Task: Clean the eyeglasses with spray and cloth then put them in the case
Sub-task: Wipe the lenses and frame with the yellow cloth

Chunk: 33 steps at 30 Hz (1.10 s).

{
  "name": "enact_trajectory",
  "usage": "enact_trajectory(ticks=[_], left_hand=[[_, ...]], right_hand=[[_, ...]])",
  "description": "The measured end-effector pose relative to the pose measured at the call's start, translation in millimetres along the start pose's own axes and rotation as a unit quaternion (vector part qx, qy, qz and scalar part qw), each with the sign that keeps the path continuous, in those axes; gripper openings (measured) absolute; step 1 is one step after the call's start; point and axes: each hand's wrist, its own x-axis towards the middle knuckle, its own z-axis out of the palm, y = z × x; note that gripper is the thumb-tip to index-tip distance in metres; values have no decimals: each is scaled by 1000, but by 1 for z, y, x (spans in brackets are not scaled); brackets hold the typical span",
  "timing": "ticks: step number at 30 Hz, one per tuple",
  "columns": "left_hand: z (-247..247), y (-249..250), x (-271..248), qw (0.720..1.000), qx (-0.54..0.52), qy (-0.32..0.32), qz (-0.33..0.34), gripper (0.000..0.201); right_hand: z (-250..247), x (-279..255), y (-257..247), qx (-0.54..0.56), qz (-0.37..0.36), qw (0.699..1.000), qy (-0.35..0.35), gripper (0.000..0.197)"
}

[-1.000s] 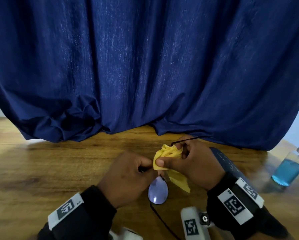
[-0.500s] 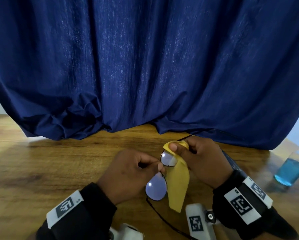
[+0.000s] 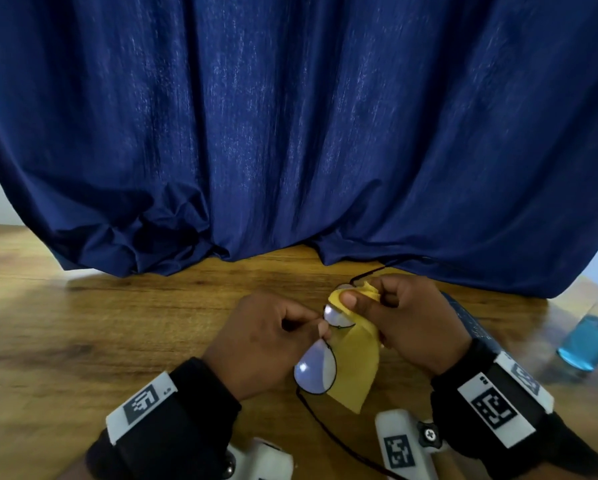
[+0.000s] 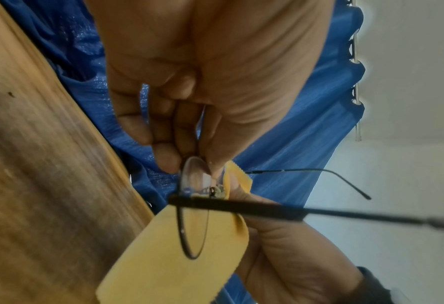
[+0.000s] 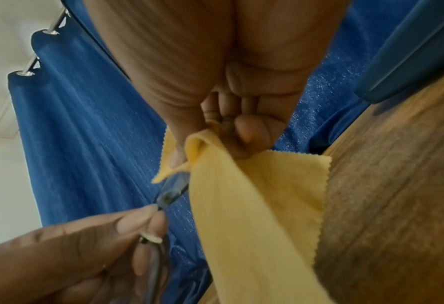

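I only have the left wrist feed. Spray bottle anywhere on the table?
Observer: Yes. A spray bottle with blue liquid stands at the table's right edge in the head view, apart from both hands.
Operator: Case?
Observer: A dark blue case lies on the table just beyond the right hand.
Operator: How is the cloth held?
Observer: In the right wrist view the right hand's thumb and fingers pinch the yellow cloth over the far lens of the eyeglasses; the left hand pinches the frame near the bridge.
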Motion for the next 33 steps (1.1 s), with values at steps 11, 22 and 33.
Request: enact_trajectory(ticks=[11,22,33], left_hand=[[1,7,-2,1000,17,2,8,15],[2,8,-3,1000,-2,-18,-1,17],[5,8,-4,999,-4,-37,4,17]], right_hand=[[-3,-4,-8,-30,48,997,-55,63],[3,2,-1,46,-6,999,-25,26],[5,-1,-4,133,44,990,-5,55]])
